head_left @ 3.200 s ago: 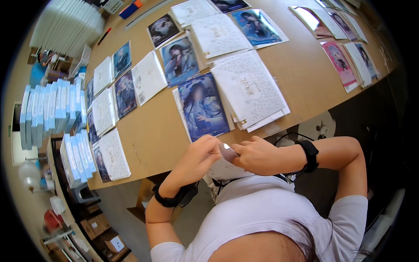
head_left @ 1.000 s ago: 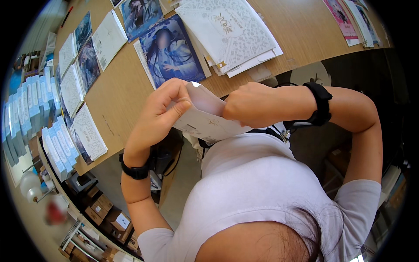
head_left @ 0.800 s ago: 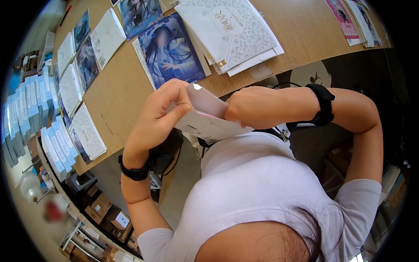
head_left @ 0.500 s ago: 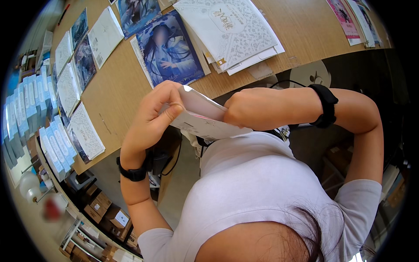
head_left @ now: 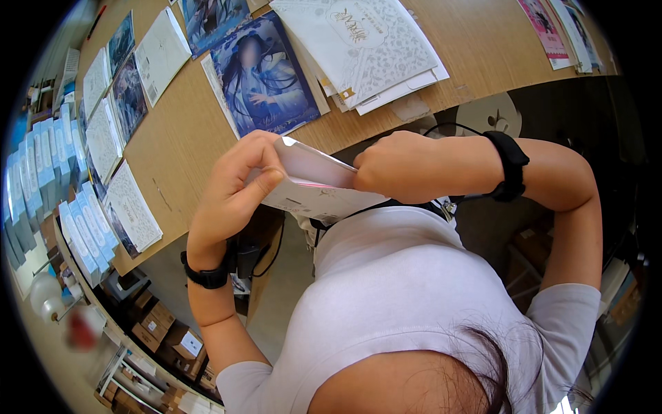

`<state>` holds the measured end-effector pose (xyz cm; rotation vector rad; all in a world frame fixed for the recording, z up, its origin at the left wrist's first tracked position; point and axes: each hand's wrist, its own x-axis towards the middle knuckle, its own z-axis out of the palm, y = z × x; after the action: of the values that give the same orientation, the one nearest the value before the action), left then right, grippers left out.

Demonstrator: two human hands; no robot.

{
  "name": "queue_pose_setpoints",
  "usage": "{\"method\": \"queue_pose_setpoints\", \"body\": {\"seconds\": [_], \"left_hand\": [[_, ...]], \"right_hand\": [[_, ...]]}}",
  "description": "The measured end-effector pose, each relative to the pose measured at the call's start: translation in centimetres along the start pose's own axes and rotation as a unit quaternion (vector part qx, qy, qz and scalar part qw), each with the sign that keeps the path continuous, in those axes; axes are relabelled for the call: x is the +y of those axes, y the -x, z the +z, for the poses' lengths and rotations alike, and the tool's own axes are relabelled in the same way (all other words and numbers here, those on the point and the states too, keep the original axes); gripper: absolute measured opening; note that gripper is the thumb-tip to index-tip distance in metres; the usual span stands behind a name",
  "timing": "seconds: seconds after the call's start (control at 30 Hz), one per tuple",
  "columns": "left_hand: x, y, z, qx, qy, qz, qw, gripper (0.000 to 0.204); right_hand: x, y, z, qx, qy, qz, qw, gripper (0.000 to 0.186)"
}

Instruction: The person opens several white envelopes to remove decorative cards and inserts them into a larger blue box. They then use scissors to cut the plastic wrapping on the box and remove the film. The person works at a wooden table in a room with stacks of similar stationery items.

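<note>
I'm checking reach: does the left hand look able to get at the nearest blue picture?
Probably not freely: the left hand holds the white packet, though the blue picture lies close, uncovered.

Left fingers [head_left: 266,182] pinch an open white envelope [head_left: 314,199] (right fingers [head_left: 369,181] at its mouth).

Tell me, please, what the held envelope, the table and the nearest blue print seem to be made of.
Envelope: probably thin card, smooth, perhaps slightly glossy; a corner glints.
Table: wood or wood-look laminate, satin; fine grain shows.
Print: likely paper or card; thin and flat, gloss unclear.
</note>
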<state>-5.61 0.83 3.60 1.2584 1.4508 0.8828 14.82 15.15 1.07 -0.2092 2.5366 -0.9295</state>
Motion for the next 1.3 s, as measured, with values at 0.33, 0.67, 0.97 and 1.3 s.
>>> {"method": "queue_pose_setpoints", "body": {"seconds": [0.33, 0.67, 0.97, 1.3], "left_hand": [[-0.7, 0.0, 0.2, 0.015, 0.057, -0.071, 0.996, 0.018], [-1.3, 0.4, -0.4, 0.012, 0.053, -0.064, 0.996, 0.016], [-1.2, 0.4, -0.6, 0.008, 0.082, -0.077, 0.994, 0.016], [-1.2, 0.4, 0.1, 0.005, 0.037, -0.047, 0.998, 0.013]], "right_hand": [[-0.3, -0.3, 0.7, -0.040, 0.062, 0.010, 0.997, 0.011], [0.7, 0.5, 2.2, 0.041, 0.049, 0.010, 0.998, 0.010], [0.2, 0.2, 1.6, 0.028, 0.086, 0.026, 0.996, 0.006], [0.5, -0.7, 1.0, -0.036, 0.062, -0.015, 0.997, 0.009]]}}
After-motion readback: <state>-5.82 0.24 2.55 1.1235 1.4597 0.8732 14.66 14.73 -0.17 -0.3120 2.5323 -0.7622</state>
